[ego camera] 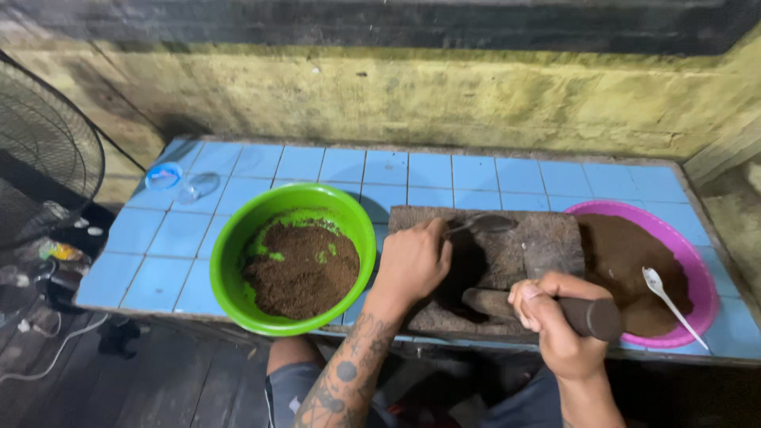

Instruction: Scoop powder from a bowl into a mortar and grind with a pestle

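Note:
A flat grinding stone (547,238) lies on the blue tiled counter (428,170) with dark brown paste on it. My left hand (412,261) holds a metal spoon (483,224) whose bowl rests over the stone's far edge. My right hand (555,313) grips a dark stone roller (590,315) lying across the stone's near right corner. Left of the stone stands a green bowl (238,238) holding brown ground paste (301,269). On the right sits a pink bowl (697,261) with more brown paste and a white plastic spoon (666,293).
A small blue lid (163,174) and a clear glass (198,186) lie at the counter's far left. A black fan grille (47,158) stands at the left. A stained yellow wall (436,95) backs the counter. Cables lie on the dark floor at lower left.

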